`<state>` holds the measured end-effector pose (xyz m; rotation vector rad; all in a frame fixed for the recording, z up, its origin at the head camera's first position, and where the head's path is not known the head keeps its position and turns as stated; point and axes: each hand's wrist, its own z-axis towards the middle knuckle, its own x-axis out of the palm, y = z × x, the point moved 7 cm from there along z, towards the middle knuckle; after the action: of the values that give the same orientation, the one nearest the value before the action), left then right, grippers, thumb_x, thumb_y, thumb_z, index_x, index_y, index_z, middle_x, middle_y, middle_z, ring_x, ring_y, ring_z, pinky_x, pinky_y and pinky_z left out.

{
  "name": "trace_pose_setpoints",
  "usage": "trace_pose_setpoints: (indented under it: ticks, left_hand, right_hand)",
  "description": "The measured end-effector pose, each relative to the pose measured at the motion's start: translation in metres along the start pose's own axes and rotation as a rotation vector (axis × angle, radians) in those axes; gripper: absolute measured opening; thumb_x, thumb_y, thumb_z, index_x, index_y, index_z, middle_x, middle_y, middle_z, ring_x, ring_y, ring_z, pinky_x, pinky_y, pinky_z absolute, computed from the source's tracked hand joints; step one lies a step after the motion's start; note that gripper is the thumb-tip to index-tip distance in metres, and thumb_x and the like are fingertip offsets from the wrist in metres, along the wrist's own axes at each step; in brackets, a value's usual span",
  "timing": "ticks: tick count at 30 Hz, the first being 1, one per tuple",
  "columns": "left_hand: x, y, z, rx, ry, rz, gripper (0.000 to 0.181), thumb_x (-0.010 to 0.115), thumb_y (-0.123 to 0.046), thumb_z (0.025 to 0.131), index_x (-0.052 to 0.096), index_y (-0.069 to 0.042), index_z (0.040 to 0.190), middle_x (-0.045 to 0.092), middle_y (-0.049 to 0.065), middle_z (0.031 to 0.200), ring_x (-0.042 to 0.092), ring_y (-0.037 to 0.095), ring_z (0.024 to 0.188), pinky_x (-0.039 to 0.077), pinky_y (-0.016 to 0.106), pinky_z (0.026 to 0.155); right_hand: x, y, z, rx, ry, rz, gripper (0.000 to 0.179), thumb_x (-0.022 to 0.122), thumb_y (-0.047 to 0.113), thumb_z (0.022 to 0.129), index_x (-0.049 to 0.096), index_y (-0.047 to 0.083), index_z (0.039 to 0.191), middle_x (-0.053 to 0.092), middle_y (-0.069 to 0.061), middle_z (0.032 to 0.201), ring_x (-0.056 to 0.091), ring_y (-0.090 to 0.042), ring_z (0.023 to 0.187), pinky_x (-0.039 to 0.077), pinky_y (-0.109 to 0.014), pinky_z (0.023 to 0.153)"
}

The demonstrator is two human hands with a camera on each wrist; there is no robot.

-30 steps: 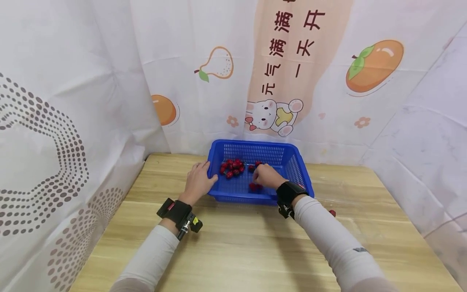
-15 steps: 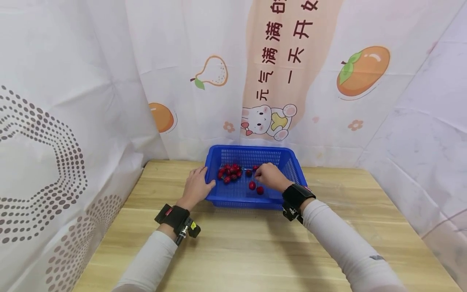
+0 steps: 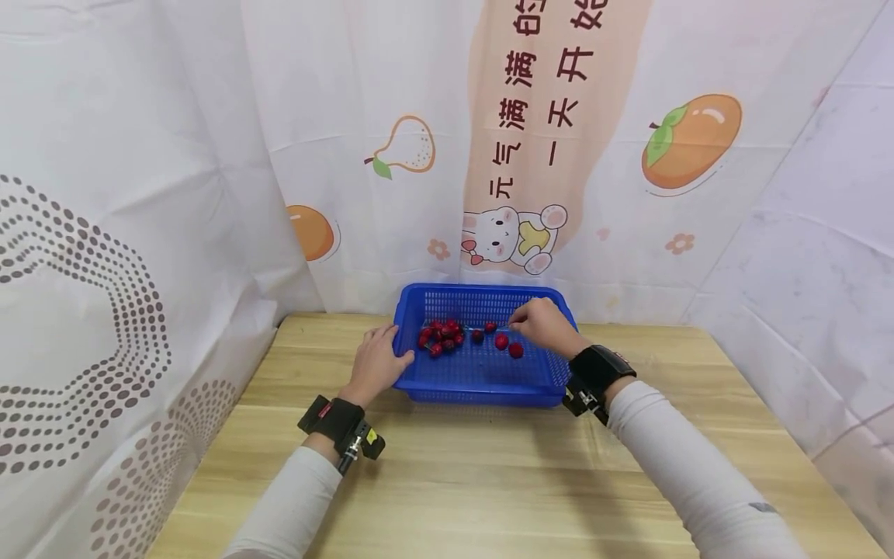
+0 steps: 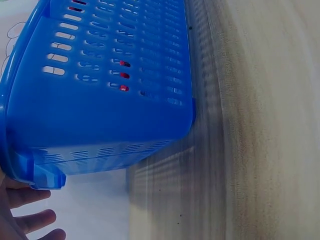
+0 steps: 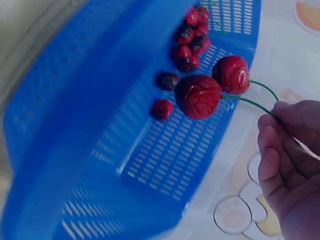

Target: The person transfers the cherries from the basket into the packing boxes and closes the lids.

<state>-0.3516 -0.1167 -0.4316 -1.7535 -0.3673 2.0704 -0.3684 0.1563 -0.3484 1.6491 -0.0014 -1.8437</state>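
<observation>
My right hand (image 3: 545, 326) pinches the thin green stems of a pair of cherries (image 5: 198, 97) between thumb and fingertips, over the right half of a blue plastic basket (image 3: 482, 394). The two red, wrinkled cherries hang from its fingers in the right wrist view. Inside the basket, a cluster of red and dark cherries (image 3: 441, 335) lies toward the left, with two more a little to their right. My left hand (image 3: 373, 363) rests at the basket's left rim. In the left wrist view, its straight fingers (image 4: 37, 220) spread outside the rim; its thumb is hidden there.
The basket stands on a wood-grain table (image 3: 447, 481), close to a white printed curtain (image 3: 349, 256) behind. More white sheeting (image 3: 105, 233) hangs on the left. A clear, flat plastic sheet (image 3: 628, 373) lies on the table to the basket's right.
My right hand has risen from low in the basket and moved right, carrying the pair of cherries by their stems. My left hand stays at the left rim.
</observation>
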Motion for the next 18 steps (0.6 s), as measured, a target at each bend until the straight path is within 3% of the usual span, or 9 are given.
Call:
trace_pose_setpoints:
  ticks: [7, 12, 18]
  left_hand:
    - [0.002, 0.0, -0.002, 0.005, 0.017, -0.01, 0.068, 0.063, -0.039, 0.09, 0.046, 0.001, 0.142, 0.045, 0.018, 0.149, 0.04, 0.037, 0.137, 0.035, 0.051, 0.112]
    - [0.002, 0.002, -0.002, -0.001, 0.026, -0.018, 0.069, 0.062, -0.04, 0.09, 0.045, 0.001, 0.143, 0.045, 0.019, 0.148, 0.039, 0.037, 0.137, 0.036, 0.052, 0.112]
    - [0.003, 0.0, 0.001, -0.01, 0.045, -0.019, 0.07, 0.061, -0.041, 0.091, 0.043, 0.001, 0.144, 0.043, 0.019, 0.15, 0.038, 0.037, 0.138, 0.034, 0.052, 0.113]
  right_hand:
    - [-0.022, -0.014, -0.008, 0.014, -0.039, 0.025, 0.013, 0.066, 0.002, 0.085, 0.076, -0.007, 0.086, 0.075, -0.02, 0.085, 0.07, -0.029, 0.078, 0.057, -0.043, 0.073]
    - [-0.039, -0.02, -0.011, 0.049, -0.018, 0.015, 0.016, 0.064, 0.003, 0.087, 0.075, -0.007, 0.089, 0.074, -0.022, 0.089, 0.07, -0.033, 0.083, 0.056, -0.046, 0.076]
    - [-0.059, -0.035, -0.022, 0.09, -0.012, -0.023, 0.016, 0.064, 0.003, 0.086, 0.075, -0.007, 0.087, 0.074, -0.021, 0.086, 0.067, -0.027, 0.074, 0.056, -0.039, 0.068]
